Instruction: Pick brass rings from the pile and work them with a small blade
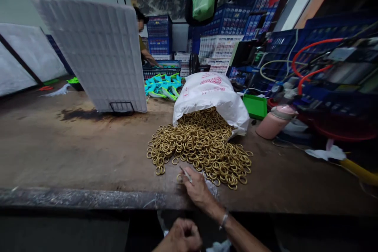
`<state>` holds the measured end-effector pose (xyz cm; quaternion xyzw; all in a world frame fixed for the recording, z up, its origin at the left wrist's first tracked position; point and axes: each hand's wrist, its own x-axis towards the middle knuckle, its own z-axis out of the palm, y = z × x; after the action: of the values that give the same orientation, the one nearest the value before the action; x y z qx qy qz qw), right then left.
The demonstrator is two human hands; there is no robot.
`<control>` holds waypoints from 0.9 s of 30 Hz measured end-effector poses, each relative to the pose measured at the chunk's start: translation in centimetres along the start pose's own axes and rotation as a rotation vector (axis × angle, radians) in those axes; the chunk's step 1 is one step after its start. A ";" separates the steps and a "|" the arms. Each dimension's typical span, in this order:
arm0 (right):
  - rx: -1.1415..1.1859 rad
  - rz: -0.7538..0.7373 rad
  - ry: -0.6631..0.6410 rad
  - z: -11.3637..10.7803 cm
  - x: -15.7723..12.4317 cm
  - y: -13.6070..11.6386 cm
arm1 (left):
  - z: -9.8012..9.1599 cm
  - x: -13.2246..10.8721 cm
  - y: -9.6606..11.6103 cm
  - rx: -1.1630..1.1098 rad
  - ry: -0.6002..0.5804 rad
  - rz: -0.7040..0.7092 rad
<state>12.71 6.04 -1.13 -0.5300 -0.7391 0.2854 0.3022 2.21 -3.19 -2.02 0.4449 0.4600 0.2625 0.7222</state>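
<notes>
My right hand (197,189) is over the near part of the table, its fingers closed around a slim pointed metal tool (186,175). Close to its fingertips is a brass-coloured ring (178,178); I cannot tell whether they touch. Just beyond lies a heap of the same rings (201,141), spilling from the mouth of a white woven sack (209,90) with red print. Below the table edge, nearer my body, my left hand (183,236) has curled fingers, slightly blurred. What it holds, if anything, is hidden.
A tall white padded panel (97,55) stands on the table (73,149) at left. Blue-green pieces (162,86) lie behind the sack. Rightward are a green tray (254,107), a pink bottle (275,122) and red hoses (313,43). A person (146,49) works behind the panel.
</notes>
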 end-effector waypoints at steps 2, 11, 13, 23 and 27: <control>0.074 0.018 -0.007 -1.0 -1.0 0.8 | -1.0 0.1 0.4 -0.069 0.075 -0.009; 0.110 -0.083 -0.092 -1.5 -4.2 0.7 | -1.6 0.9 3.7 -0.078 0.366 0.112; 0.113 -0.053 -0.078 -1.6 -4.2 0.3 | -1.3 1.2 3.9 -0.076 0.393 0.162; 0.408 0.250 -0.178 -1.8 -3.7 -0.2 | -1.5 1.1 3.3 0.168 0.407 0.461; 0.434 0.293 -0.138 -1.6 -3.5 -0.2 | -1.8 1.4 3.0 0.036 0.329 0.267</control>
<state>14.63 2.79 -0.44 -0.5335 -0.5949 0.5134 0.3129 1.30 0.02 -0.28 0.4659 0.5133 0.4167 0.5880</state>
